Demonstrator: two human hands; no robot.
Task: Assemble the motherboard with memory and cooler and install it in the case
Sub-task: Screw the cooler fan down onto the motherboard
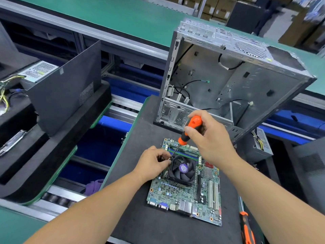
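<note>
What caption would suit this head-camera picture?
Right hand drives screwdriver into cooler corner; left hand steadies it on motherboard.

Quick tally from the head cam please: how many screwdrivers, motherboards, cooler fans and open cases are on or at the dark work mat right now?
Screwdrivers: 2, one in the right hand at, one lying at the mat's right edge
Motherboards: 1
Cooler fans: 1, with the left hand at its corner
Open cases: 1
Total: 5
</note>
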